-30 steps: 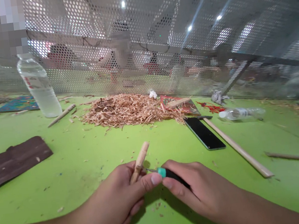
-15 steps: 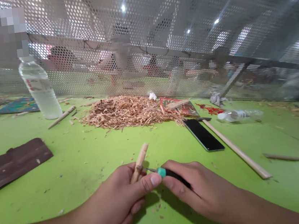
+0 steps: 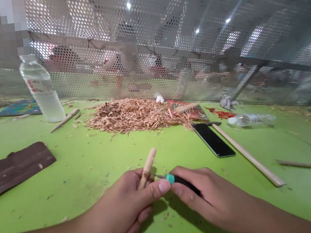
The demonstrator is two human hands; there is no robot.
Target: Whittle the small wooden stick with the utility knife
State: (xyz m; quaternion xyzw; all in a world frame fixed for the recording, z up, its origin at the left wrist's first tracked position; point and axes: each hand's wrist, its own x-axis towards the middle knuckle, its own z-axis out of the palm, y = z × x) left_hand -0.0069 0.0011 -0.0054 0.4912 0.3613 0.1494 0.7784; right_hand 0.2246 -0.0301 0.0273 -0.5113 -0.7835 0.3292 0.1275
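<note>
A slim wooden stick point(image 3: 149, 161), pale at its upper end with a darker ring lower down, leans up out of my left hand point(image 3: 134, 202), whose fingers are wrapped round it. In my right hand point(image 3: 204, 193) is a carving knife point(image 3: 185, 184) with a black and teal handle. Its short thin blade points left, close beside the stick's darker ring; whether it touches the wood I cannot tell. My left thumb is stretched out against the teal collar of the knife. The stick's lower part is hidden in my palm.
Wood shavings point(image 3: 129, 116) lie heaped ahead on the green table point(image 3: 96, 188). A phone point(image 3: 214, 139) and a long-handled hammer point(image 3: 248, 154) lie to the right, near a toppled bottle point(image 3: 252, 119). Left are an upright water bottle point(image 3: 43, 94) and a brown sheet point(image 3: 17, 169). A perforated screen point(image 3: 104, 70) stands behind.
The stick has turned slightly in my left hand, showing a paler face. Both hands keep their grips, and the whole view has shifted a little.
</note>
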